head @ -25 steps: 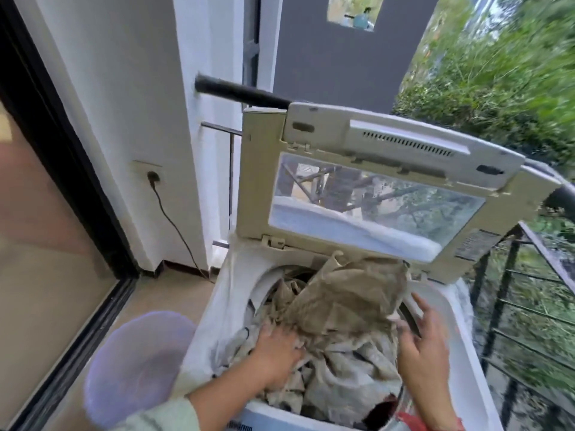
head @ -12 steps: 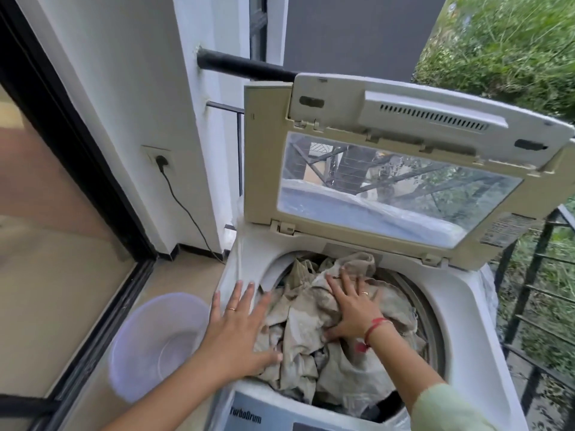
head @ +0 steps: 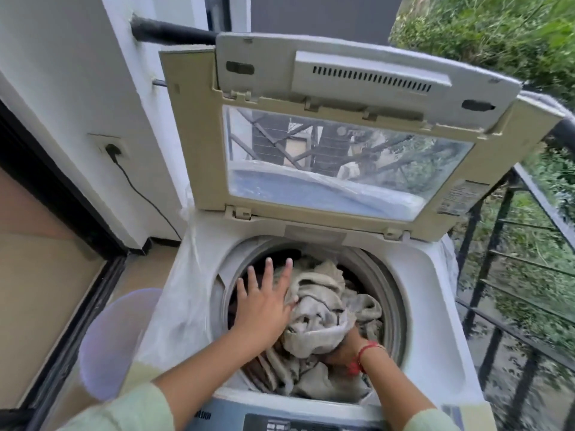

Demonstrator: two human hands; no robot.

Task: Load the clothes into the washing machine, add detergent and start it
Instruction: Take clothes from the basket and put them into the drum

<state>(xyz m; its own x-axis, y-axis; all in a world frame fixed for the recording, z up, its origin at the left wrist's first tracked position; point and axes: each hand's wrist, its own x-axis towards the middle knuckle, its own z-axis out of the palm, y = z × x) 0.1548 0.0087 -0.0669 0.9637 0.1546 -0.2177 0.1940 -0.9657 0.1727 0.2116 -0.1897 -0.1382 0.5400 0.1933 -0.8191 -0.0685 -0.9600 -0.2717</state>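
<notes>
**Both Hands Found in the Drum Among the Laundry**

Nearest the camera, the grey control panel [head: 292,423] of the white top-loading washing machine [head: 432,309] was seen at the lower edge, flanked by two pale green sleeves. Just beyond it, the pile of crumpled beige and grey clothes [head: 323,303] was found lying inside the round drum, heaped up to its rim.

The left hand [head: 264,304] was laid flat on the left part of the pile, its fingers straight and spread, nothing being gripped; its thumb was pressed against a beige fold. The right hand [head: 340,349], marked by a red thread at the wrist, was pushed in under a fold of the same clothes. Its fingers were covered by the cloth, so its grip could not be told.

To the left of the machine, a round lavender plastic basin [head: 115,343] was set on the floor. Behind the drum, the cream hinged lid with its clear window [head: 199,144] was propped upright. On the white wall at the left, a black plug and cord [head: 113,149] were fitted into a socket. A black metal railing [head: 501,231] was seen to the right, with green foliage beyond.
</notes>
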